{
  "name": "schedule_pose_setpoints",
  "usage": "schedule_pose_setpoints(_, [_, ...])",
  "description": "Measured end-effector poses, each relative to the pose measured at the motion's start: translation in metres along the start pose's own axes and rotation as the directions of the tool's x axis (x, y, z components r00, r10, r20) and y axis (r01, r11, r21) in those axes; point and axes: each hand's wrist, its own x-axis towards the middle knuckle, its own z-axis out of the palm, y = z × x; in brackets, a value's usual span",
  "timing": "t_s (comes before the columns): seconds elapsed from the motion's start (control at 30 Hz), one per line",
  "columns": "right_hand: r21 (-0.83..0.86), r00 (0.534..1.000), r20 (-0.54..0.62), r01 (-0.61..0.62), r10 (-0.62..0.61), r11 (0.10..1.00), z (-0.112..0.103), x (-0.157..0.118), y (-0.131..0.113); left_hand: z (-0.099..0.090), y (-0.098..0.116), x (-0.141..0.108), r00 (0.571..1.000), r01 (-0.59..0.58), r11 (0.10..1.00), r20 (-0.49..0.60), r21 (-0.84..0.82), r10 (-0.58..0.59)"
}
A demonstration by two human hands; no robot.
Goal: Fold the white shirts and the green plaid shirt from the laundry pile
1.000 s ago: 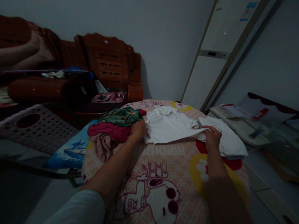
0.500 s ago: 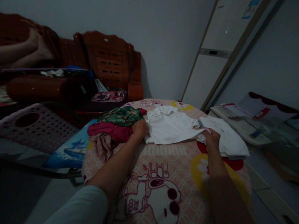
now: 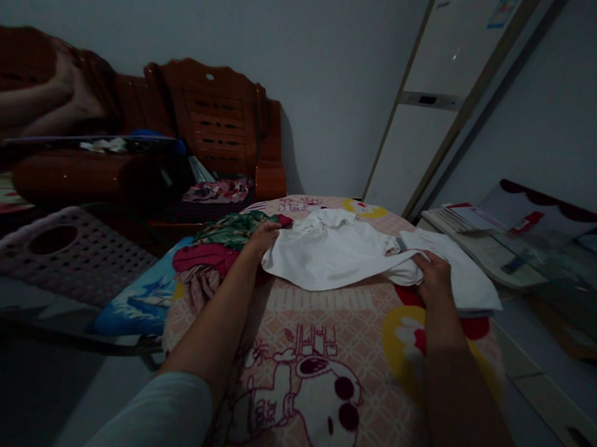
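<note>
A white shirt (image 3: 327,255) is spread across the far half of a table with a patterned cloth (image 3: 333,325). My left hand (image 3: 263,240) pinches its left lower corner, and my right hand (image 3: 433,276) grips the right lower corner, so the near edge is stretched between them, slightly raised. Beside my right hand lies a folded white garment (image 3: 471,272). To the left of my left hand is a pile with a green patterned garment (image 3: 228,228), a magenta garment (image 3: 204,258) and a dusty pink cloth (image 3: 200,285).
A pink woven chair (image 3: 76,258) with a blue cushion (image 3: 147,295) stands left of the table. Behind is a wooden sofa (image 3: 214,112), where a person's bare legs (image 3: 45,100) rest. At right, a side table (image 3: 506,268) holds papers; a tall white air conditioner (image 3: 416,136) stands behind.
My left hand has moved left and a little up with the shirt's corner, and my right hand slightly right. The near edge of the shirt is now stretched wider.
</note>
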Motion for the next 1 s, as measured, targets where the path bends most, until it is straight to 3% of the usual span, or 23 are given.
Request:
schedule_pose_setpoints(0.07, [-0.004, 1.000, 0.017, -0.020, 0.020, 1.000, -0.005, 0.000, -0.008, -0.016, 0.008, -0.005, 0.994, 0.035, 0.987, 0.107, -0.159, -0.018])
schedule_pose_setpoints(0.17, [-0.048, 0.998, 0.055, 0.007, -0.005, 0.999, -0.019, -0.001, -0.026, -0.040, 0.019, -0.020, 0.951, 0.072, 0.956, 0.308, -0.285, 0.021])
schedule_pose_setpoints(0.27, [-0.154, 0.979, 0.191, -0.044, 0.074, 0.987, -0.041, -0.007, -0.045, -0.056, 0.030, -0.037, 0.907, 0.052, 0.929, 0.407, -0.365, 0.109])
schedule_pose_setpoints(0.37, [-0.326, 0.882, 0.351, -0.200, 0.314, 0.924, -0.056, -0.015, -0.058, -0.062, 0.040, -0.048, 0.826, 0.036, 0.930, 0.534, -0.367, 0.179])
schedule_pose_setpoints(0.43, [-0.459, 0.802, 0.411, -0.228, 0.433, 0.859, -0.058, -0.018, -0.062, -0.062, 0.047, -0.050, 0.755, 0.022, 0.951, 0.629, -0.308, 0.186])
schedule_pose_setpoints(0.5, [-0.588, 0.741, 0.440, -0.188, 0.506, 0.787, -0.054, -0.019, -0.061, -0.061, 0.052, -0.048, 0.698, -0.007, 0.972, 0.695, -0.234, 0.172])
schedule_pose_setpoints(0.6, [-0.704, 0.703, 0.461, -0.082, 0.542, 0.705, -0.043, -0.016, -0.057, -0.055, 0.059, -0.044, 0.681, -0.069, 0.977, 0.706, -0.202, 0.194])
schedule_pose_setpoints(0.7, [-0.734, 0.765, 0.423, -0.025, 0.486, 0.679, -0.034, -0.012, -0.051, -0.033, 0.062, -0.041, 0.664, -0.151, 0.976, 0.714, -0.159, 0.220])
schedule_pose_setpoints(0.8, [-0.799, 0.850, 0.344, 0.042, 0.399, 0.600, -0.029, -0.011, -0.046, 0.003, 0.058, -0.038, 0.647, -0.302, 0.952, 0.742, 0.039, 0.175])
schedule_pose_setpoints(0.9, [-0.862, 0.889, 0.317, 0.125, 0.330, 0.492, -0.030, -0.009, -0.042, 0.038, 0.045, -0.035, 0.703, -0.511, 0.782, 0.697, 0.357, 0.140])
schedule_pose_setpoints(1.0, [-0.876, 0.948, 0.236, 0.113, 0.212, 0.470, -0.028, -0.003, -0.036, 0.057, 0.029, -0.031, 0.770, -0.542, 0.662, 0.621, 0.518, 0.144])
